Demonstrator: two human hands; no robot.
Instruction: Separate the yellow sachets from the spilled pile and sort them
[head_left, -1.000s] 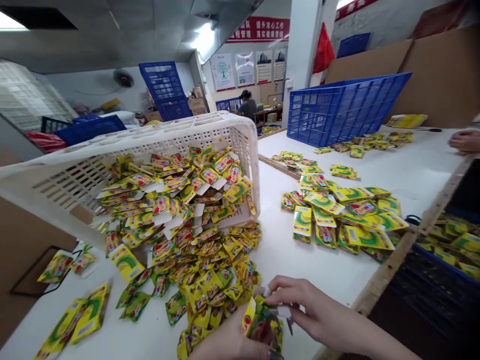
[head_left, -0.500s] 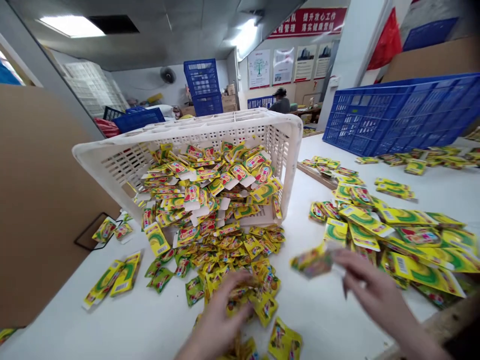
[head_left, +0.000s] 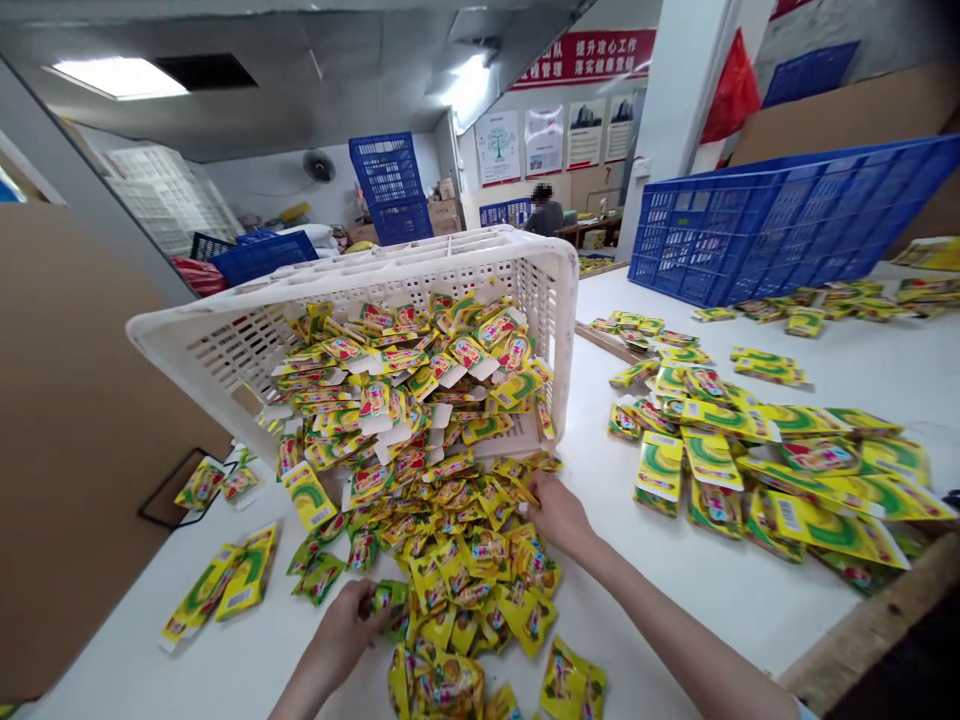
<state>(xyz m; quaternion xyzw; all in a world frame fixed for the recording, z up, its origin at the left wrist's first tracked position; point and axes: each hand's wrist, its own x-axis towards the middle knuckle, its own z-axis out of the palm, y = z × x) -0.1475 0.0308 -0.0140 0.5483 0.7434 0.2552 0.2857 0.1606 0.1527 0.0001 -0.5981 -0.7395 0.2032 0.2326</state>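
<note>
My left hand (head_left: 337, 635) is low at the left edge of the sachet heap, its thumb and fingers closed on the end of a small green sachet (head_left: 390, 597). My right hand (head_left: 559, 512) reaches to the heap's right side near the basket mouth, fingertips pinched at a yellow sachet (head_left: 527, 488); the fingertips are partly hidden. Between them spreads the heap of yellow sachets (head_left: 469, 555). Behind it, a white plastic basket (head_left: 564, 350) lies on its side, with many small yellow-green boxes (head_left: 375, 400) spilling out, several with open white flaps.
A pile of boxes (head_left: 720, 415) lies on the right of the white table (head_left: 600, 590). Two boxes (head_left: 225, 580) lie at left. Beyond are a blue crate (head_left: 750, 240), a wooden edge (head_left: 877, 620), cardboard (head_left: 90, 420) and a seated person (head_left: 545, 215).
My right hand has moved left from beside the box pile to the sachets, without the small box it held. My left hand has shifted left from the yellow sachets to a green one.
</note>
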